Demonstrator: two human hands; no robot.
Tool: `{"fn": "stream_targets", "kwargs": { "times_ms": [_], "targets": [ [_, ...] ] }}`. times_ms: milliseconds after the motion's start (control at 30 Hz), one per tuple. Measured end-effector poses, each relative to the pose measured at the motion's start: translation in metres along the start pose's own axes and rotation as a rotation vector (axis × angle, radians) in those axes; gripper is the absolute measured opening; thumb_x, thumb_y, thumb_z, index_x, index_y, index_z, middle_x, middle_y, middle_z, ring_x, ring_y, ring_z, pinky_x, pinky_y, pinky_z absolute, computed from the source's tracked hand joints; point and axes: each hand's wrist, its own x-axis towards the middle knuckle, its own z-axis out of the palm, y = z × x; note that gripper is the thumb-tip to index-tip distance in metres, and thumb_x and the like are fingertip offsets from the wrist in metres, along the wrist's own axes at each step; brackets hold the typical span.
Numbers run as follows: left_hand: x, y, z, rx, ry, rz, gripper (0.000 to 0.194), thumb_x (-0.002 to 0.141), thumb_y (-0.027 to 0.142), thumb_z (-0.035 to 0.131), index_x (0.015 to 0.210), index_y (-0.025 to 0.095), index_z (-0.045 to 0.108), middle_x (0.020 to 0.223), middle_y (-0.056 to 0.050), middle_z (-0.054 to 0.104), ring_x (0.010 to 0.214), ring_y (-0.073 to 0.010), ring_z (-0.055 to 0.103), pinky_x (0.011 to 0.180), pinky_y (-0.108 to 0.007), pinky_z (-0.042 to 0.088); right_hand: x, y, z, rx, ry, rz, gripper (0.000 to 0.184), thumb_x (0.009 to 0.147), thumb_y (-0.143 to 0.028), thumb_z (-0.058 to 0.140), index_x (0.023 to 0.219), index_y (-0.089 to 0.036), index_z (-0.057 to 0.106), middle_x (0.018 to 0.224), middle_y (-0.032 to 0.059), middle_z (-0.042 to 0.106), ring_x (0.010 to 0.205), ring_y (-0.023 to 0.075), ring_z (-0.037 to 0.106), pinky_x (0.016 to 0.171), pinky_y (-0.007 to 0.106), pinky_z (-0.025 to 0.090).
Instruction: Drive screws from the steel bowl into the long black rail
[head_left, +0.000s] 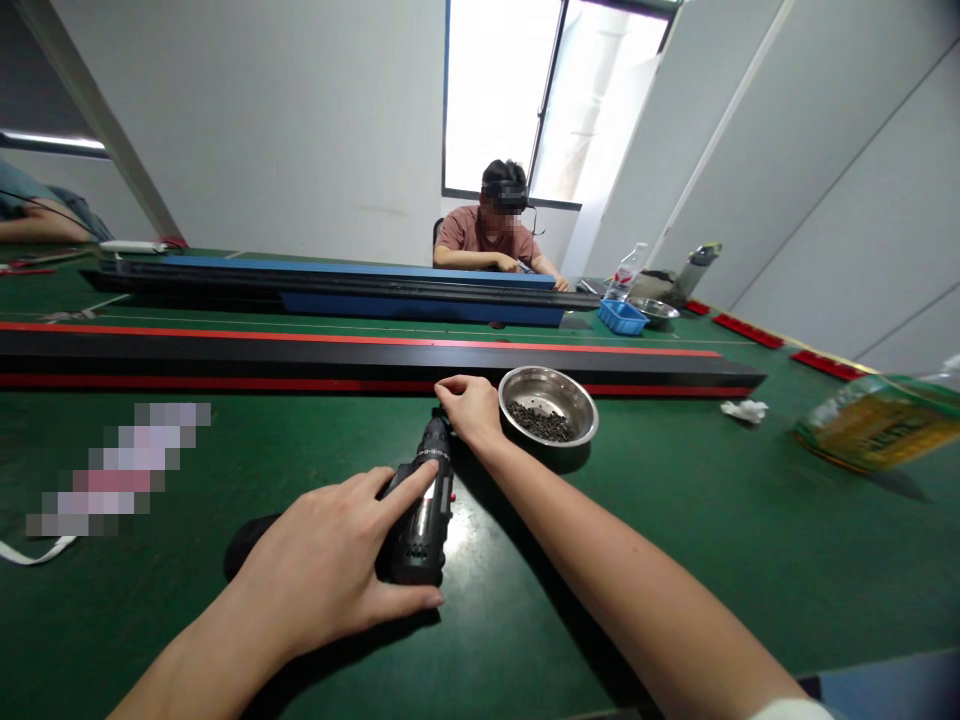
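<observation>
Tiny white numerals, apparently including 17, ring the collar (pixel 439 450) of the black cylindrical power drill (pixel 418 535) within the left grip (pixel 322 550); lettering on the yellow-filled clear plastic bottle (pixel 874 425), well right of it, is illegible.

You face a tall, dark-framed glass window (pixel 502 100) blown out to white, which leaves the smooth grey-white wall (pixel 300 120) looking dim. Pale glare gleams on the glossy green tabletop (pixel 675 540) beside the black cylindrical power screwdriver (pixel 421 530), and dark shadows lie below your bare left hand (pixel 330 560) and right forearm (pixel 615 560). Wide-angle distortion stretches your edges, softening the clear plastic bottle of amber liquid (pixel 885 425).
</observation>
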Motion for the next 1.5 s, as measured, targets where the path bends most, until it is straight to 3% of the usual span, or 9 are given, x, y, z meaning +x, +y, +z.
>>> {"fn": "stream_targets", "kwargs": {
  "times_ms": [100, 233, 433, 667, 1100, 1500],
  "targets": [
    [0.001, 0.0, 0.0, -0.006, -0.004, 0.0, 0.107, 0.076, 0.077, 0.075, 0.168, 0.043, 0.031, 0.145, -0.01, 0.068, 0.117, -0.0365, 0.073, 0.098, -0.053, 0.061, 0.012, 0.014, 0.009, 0.041, 0.036, 0.032, 0.017, 0.095, -0.026, 0.072, 0.099, -0.019, 0.087, 0.103, 0.0067, 0.085, 0.098, 0.0197, 0.08, 0.092, 0.025, 0.057],
    [0.002, 0.0, 0.0, -0.006, -0.005, 0.009, 0.109, 0.075, 0.079, 0.074, 0.168, 0.042, 0.032, 0.146, -0.011, 0.067, 0.119, -0.0366, 0.072, 0.1, -0.053, 0.06, 0.021, 0.024, 0.01, 0.089, -0.022, 0.058, 0.019, 0.093, -0.029, 0.074, 0.099, -0.016, 0.087, 0.099, 0.0084, 0.085, 0.092, 0.0191, 0.08, 0.088, 0.024, 0.058],
    [0.0, 0.001, -0.001, 0.011, 0.007, 0.005, 0.108, 0.075, 0.081, 0.073, 0.168, 0.044, 0.031, 0.141, -0.01, 0.069, 0.115, -0.0368, 0.074, 0.097, -0.051, 0.061, 0.026, 0.029, 0.012, 0.123, -0.083, 0.108, 0.019, 0.088, -0.024, 0.071, 0.097, -0.016, 0.087, 0.091, 0.0069, 0.084, 0.075, 0.0171, 0.076, 0.074, 0.023, 0.058],
    [-0.001, 0.0, 0.0, 0.007, 0.019, 0.013, 0.109, 0.074, 0.083, 0.072, 0.168, 0.044, 0.032, 0.143, -0.011, 0.069, 0.115, -0.0372, 0.074, 0.097, -0.051, 0.061, 0.027, 0.027, 0.01, 0.15, -0.1, 0.178, 0.021, 0.085, -0.025, 0.07, 0.095, -0.014, 0.086, 0.082, 0.0073, 0.082, 0.059, 0.0145, 0.069, 0.056, 0.02, 0.051],
    [-0.001, 0.0, 0.001, 0.005, 0.039, 0.021, 0.106, 0.076, 0.078, 0.074, 0.167, 0.043, 0.033, 0.141, -0.01, 0.07, 0.112, -0.036, 0.075, 0.094, -0.05, 0.061, 0.024, 0.021, 0.005, 0.06, -0.112, 0.168, 0.025, 0.085, -0.026, 0.064, 0.09, -0.016, 0.086, 0.073, 0.0061, 0.079, 0.061, 0.0169, 0.072, 0.062, 0.022, 0.053],
    [0.0, 0.001, 0.0, 0.019, 0.02, 0.018, 0.107, 0.076, 0.081, 0.072, 0.168, 0.042, 0.032, 0.142, -0.011, 0.069, 0.113, -0.0367, 0.075, 0.095, -0.052, 0.061, 0.024, 0.023, 0.009, -0.007, -0.091, 0.1, 0.026, 0.088, -0.025, 0.061, 0.087, -0.016, 0.086, 0.086, 0.0085, 0.082, 0.081, 0.021, 0.079, 0.084, 0.026, 0.058]
  ]
}}
